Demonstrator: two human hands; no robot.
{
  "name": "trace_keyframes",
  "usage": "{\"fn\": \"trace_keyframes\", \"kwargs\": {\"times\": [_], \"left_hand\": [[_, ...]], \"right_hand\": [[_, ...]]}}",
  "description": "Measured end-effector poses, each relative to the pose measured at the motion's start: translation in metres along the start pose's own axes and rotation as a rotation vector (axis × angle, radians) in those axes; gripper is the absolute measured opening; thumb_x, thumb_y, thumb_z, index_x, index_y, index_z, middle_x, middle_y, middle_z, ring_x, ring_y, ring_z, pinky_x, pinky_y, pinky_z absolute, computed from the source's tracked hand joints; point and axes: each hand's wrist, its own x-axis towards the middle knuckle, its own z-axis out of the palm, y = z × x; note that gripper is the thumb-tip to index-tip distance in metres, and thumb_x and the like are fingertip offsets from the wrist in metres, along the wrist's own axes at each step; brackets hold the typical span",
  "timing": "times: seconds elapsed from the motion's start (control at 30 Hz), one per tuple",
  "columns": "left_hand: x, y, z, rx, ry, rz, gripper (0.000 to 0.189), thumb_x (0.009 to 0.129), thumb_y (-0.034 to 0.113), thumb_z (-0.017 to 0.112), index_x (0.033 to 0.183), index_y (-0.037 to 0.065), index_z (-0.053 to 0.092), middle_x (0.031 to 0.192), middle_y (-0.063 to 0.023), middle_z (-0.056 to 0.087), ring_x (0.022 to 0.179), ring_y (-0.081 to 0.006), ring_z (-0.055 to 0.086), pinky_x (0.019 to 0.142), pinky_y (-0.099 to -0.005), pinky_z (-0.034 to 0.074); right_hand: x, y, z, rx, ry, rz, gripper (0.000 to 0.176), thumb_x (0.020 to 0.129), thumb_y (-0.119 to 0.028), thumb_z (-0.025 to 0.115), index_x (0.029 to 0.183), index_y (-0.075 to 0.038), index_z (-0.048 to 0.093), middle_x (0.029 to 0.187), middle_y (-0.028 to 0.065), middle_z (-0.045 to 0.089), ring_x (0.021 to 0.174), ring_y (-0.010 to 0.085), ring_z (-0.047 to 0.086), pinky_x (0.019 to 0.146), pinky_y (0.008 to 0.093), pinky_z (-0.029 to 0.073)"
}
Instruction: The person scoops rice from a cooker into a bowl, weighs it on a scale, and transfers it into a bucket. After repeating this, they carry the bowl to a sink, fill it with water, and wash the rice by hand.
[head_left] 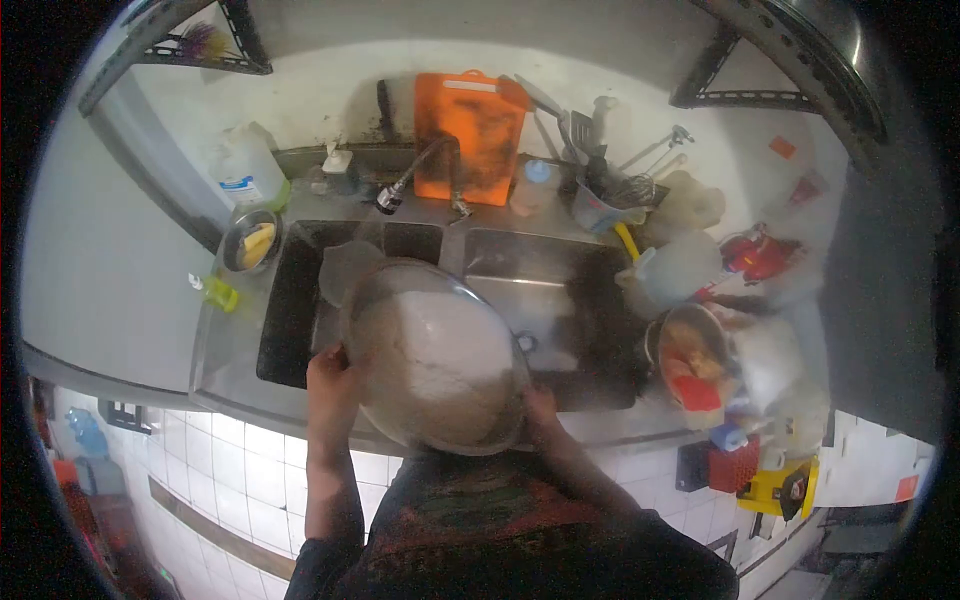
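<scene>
Both my hands grip a large round metal bowl (385,400) by its rim, held in front of my body over the sink's near edge. My left hand (334,378) closes on its left side and my right hand (538,408) on its lower right side. A whitish area fills much of the bowl's inside. Beneath and behind it lies the double sink (610,330), its left basin partly hidden by the bowl. A pale translucent container (348,268) shows in the left basin, just behind the bowl's rim.
A faucet (460,200) rises behind the sink, before an orange cutting board (465,135). On the left stand a small bowl with yellow pieces (250,243) and a green bottle (218,293). At right are a utensil holder (600,210), a pitcher (675,270) and a pot (655,345).
</scene>
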Motion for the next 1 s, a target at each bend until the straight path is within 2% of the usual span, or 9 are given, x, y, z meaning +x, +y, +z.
{"fn": "trace_keyframes", "kwargs": {"times": [0.13,0.23,0.4,0.57,0.67,0.77,0.87,0.97,1.0], "left_hand": [[0.005,-0.028,-0.006,-0.073,0.085,0.029,0.02,0.08,0.013,0.064,0.09,-0.004,0.064,0.077,-0.0071,0.063,0.067,-0.0118,0.057,0.056,-0.0262,0.044],[-0.01,-0.044,-0.015,0.099,0.141,-0.047,0.023,0.082,0.016,0.064,0.098,0.001,0.062,0.078,-0.0049,0.063,0.062,-0.015,0.055,0.051,-0.0295,0.042],[0.004,-0.197,-0.029,-0.143,0.137,-0.141,0.022,0.081,0.015,0.065,0.097,0.002,0.061,0.079,-0.0044,0.061,0.065,-0.0161,0.055,0.056,-0.0312,0.044],[-0.006,-0.311,-0.017,-0.367,0.132,-0.128,0.021,0.079,0.013,0.067,0.095,0.002,0.058,0.082,-0.0061,0.061,0.067,-0.017,0.057,0.058,-0.0319,0.045],[-0.024,-0.273,0.001,-0.39,0.076,-0.149,0.022,0.08,0.015,0.068,0.094,0.002,0.058,0.082,-0.0074,0.062,0.071,-0.0188,0.06,0.061,-0.0335,0.048],[-0.041,-0.234,0.015,-0.324,0.076,-0.299,0.021,0.083,0.016,0.066,0.097,0.001,0.059,0.085,-0.0096,0.064,0.072,-0.0208,0.061,0.062,-0.035,0.05],[-0.045,-0.257,0.014,-0.114,-0.021,-0.262,0.034,0.077,0.017,0.065,0.104,-0.003,0.059,0.087,-0.0119,0.064,0.077,-0.0224,0.06,0.065,-0.0365,0.048],[-0.057,-0.218,0.014,-0.108,-0.056,-0.341,0.028,0.078,0.022,0.065,0.086,-0.004,0.067,0.075,-0.0121,0.066,0.068,-0.0258,0.062,0.064,-0.0379,0.049],[-0.052,-0.239,0.017,-0.159,-0.032,-0.313,0.029,0.079,0.024,0.065,0.086,-0.004,0.067,0.074,-0.012,0.066,0.067,-0.0248,0.062,0.064,-0.0375,0.049]], "right_hand": [[-0.049,-0.095,-0.017,0.303,-0.036,0.299,0.035,0.082,-0.011,0.058,0.112,0.006,0.055,0.099,0.0141,0.062,0.086,0.0223,0.059,0.071,0.0366,0.049],[0.012,-0.024,0.002,-0.041,0.044,-0.154,0.044,0.085,-0.031,0.058,0.118,-0.003,0.054,0.101,0.0242,0.06,0.091,0.0352,0.06,0.077,0.0459,0.049],[-0.019,-0.115,-0.001,0.202,0.137,-0.155,0.036,0.079,-0.017,0.065,0.109,0.0,0.054,0.1,0.018,0.06,0.091,0.03,0.059,0.078,0.0423,0.047],[0.025,-0.084,-0.007,-0.145,0.211,-0.33,0.044,0.077,-0.019,0.066,0.114,-0.001,0.051,0.099,0.0128,0.06,0.086,0.025,0.057,0.077,0.0389,0.047],[0.039,-0.09,-0.022,-0.185,0.111,-0.287,0.049,0.077,-0.023,0.068,0.118,-0.002,0.05,0.102,0.0119,0.06,0.09,0.0234,0.057,0.079,0.038,0.046],[0.0,-0.181,-0.06,0.009,-0.259,0.08,0.047,0.078,-0.03,0.068,0.114,-0.003,0.057,0.115,0.0126,0.059,0.105,0.0239,0.055,0.088,0.0378,0.044],[0.082,-0.104,-0.076,0.056,-0.212,-0.133,0.041,0.081,-0.034,0.065,0.109,-0.004,0.061,0.113,0.0092,0.062,0.101,0.0223,0.057,0.085,0.0375,0.046],[0.084,-0.141,-0.071,-0.517,0.44,-0.316,0.038,0.083,-0.031,0.064,0.11,-0.004,0.061,0.106,0.0053,0.065,0.096,0.0213,0.06,0.083,0.0381,0.047],[0.097,-0.15,-0.059,-0.386,0.369,-0.386,0.038,0.083,-0.029,0.065,0.111,-0.004,0.061,0.105,0.0053,0.065,0.096,0.021,0.06,0.084,0.0375,0.047]]}}
